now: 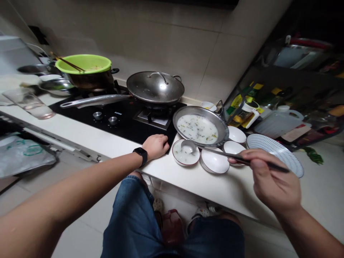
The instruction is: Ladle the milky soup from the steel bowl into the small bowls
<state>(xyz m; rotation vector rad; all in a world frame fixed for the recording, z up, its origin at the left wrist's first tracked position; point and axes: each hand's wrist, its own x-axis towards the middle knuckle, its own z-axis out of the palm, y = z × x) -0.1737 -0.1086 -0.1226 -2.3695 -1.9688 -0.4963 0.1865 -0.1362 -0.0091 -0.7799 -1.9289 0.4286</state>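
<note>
"First, head view: state the position and condition of the right hand (271, 175)."

"Right of centre in the frame, wrapped firmly around the dark handle of the ladle (233, 156). The ladle slants down-handle to the right; its head lies inside the rim of the filled bowl (185, 165), just below the frame's centre. Contact between head and soup (179, 155) cannot be confirmed."

"Why grip so far back?"

"Probably for clearance: a rear grip keeps the fingers well apart from the liquid and lets the shaft pass above the white bowl (215, 163) beside the filled one."

"Condition of the left hand (156, 146)?"

"Near the middle of the frame, palm down, where cooktop (126, 124) meets bench (182, 176). The fingers curl under and conceal the palm; whether it is clenched or loose cannot be determined. No held object shows. The placement probably steadies the body."

"Why does the steel pan (223, 130) adjoin the bowls?"

"It stands directly behind both, which presumably shortens the ladle's travel and limits drips."

"Upper left of the frame?"

"A green basin (83, 58) sits on a dark pot (88, 81). Chopsticks (68, 62) lean across the basin's rim, presumably for ready access."
</note>
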